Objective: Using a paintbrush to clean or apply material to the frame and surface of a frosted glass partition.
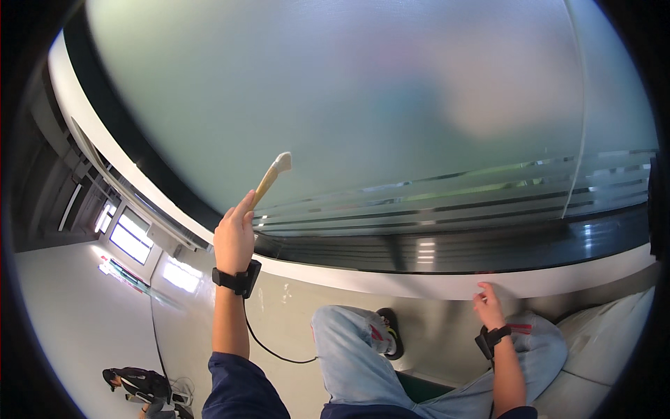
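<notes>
My left hand (234, 234) is raised at the left and closed around the wooden handle of a paintbrush (269, 180). The brush tilts up and to the right, its pale bristles against the frosted glass panel (335, 105). Whether the bristles touch the glass, I cannot tell. Lower right, my right hand (488, 306) holds nothing; its fingers are loosely bent and a little apart. It is nearest to the white sill (419, 283) under the glass, above my right knee. A black band with a small box sits on each wrist.
Clear stripes (419, 188) cross the lower glass above a dark frame (391, 244). A thin cable (276, 355) hangs from my left wristband. My bent legs in light jeans (349, 356) are below. Another person (139, 383) is at the far lower left, near bright windows (131, 236).
</notes>
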`<state>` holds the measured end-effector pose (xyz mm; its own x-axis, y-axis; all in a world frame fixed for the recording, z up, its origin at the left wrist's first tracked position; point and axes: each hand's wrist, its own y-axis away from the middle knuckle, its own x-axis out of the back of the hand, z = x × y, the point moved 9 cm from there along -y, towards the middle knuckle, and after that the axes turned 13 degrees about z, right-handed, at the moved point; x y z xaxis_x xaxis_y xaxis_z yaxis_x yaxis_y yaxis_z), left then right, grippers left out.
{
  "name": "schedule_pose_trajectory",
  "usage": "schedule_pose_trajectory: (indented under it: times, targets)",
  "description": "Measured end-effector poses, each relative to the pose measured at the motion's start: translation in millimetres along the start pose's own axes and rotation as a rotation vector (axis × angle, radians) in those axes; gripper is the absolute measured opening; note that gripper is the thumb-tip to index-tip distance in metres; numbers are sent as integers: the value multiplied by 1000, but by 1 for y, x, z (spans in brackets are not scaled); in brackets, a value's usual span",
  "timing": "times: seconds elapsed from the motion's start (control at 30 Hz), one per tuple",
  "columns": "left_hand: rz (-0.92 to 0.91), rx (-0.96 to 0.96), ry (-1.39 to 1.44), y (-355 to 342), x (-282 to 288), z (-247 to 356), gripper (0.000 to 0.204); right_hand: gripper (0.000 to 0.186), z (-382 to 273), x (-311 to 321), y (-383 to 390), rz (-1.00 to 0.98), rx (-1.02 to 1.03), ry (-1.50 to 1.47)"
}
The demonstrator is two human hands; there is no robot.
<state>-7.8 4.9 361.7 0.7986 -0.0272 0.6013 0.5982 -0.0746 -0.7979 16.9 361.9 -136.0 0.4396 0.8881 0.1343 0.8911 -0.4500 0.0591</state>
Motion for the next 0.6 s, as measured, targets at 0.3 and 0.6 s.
schedule_pose_trajectory:
  times: [0.3, 0.6]
  targets:
    - [186, -32, 65, 10, 18, -6, 43, 21, -6, 54, -35, 81, -150, -338]
    - [-85, -110, 72, 20, -57, -41, 40, 30, -42, 100, -41, 194, 137, 191]
